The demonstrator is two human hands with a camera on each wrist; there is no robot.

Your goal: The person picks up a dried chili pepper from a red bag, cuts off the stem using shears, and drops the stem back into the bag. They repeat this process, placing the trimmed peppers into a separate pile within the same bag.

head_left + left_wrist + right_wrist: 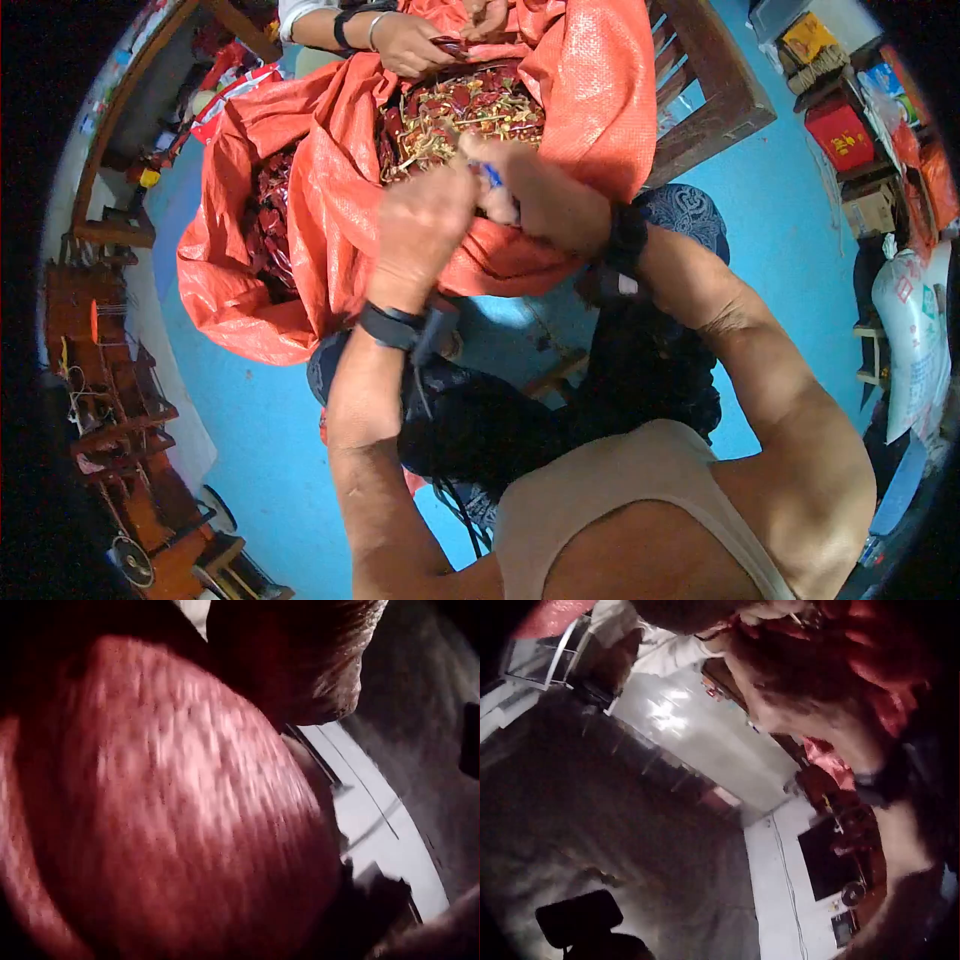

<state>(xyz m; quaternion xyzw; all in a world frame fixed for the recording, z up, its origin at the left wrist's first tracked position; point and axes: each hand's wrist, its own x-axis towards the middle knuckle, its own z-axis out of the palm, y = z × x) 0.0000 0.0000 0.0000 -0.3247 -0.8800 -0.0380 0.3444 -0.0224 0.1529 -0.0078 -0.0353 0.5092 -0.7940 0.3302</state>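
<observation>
I see both hands meet centre frame, at the near rim of the orange sack (590, 90). L hand (425, 225) has its back to the head cam, fingers curled; can't tell what it holds. R hand (530, 195) is curled round a small blue item (492, 175). Dried chillies (465, 110) fill the sack just above them. Another person's hand (410, 42) is at top centre. Wrist views are too blurred to read.

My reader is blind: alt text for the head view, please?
The left hand and right hand meet over an orange sack of dried red chillies, the right gripping a small blue object. Another person's hand touches chillies opposite.
</observation>
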